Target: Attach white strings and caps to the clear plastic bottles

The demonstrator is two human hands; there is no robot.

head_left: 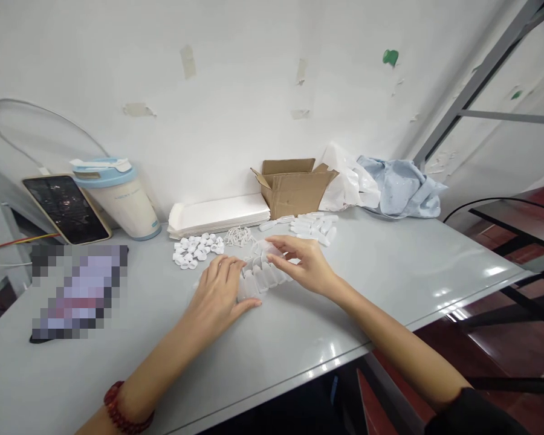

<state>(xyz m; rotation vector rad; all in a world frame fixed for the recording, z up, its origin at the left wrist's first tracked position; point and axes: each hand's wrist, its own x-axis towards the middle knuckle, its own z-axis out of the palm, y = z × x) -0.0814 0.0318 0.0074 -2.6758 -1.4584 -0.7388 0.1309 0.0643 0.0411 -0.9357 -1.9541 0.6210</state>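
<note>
Because the translucent plastic tubes [259, 278] lie loosely rowed on the grey table [281, 344], our left hand [220, 284] spreads open at their left end, probably steadying them; our right hand [301, 260] curls at the far right end, whether pinching one we cannot tell. White rings [197, 248] and strings [239, 237] sit beyond, seemingly sorted for reach.

this looks like a workshop: a glossy grey table [263, 356] bears a row of matching translucent plastic pieces [263, 278] and an open brown cardboard box [294, 196], against a tape-marked white wall [236, 78].
</note>
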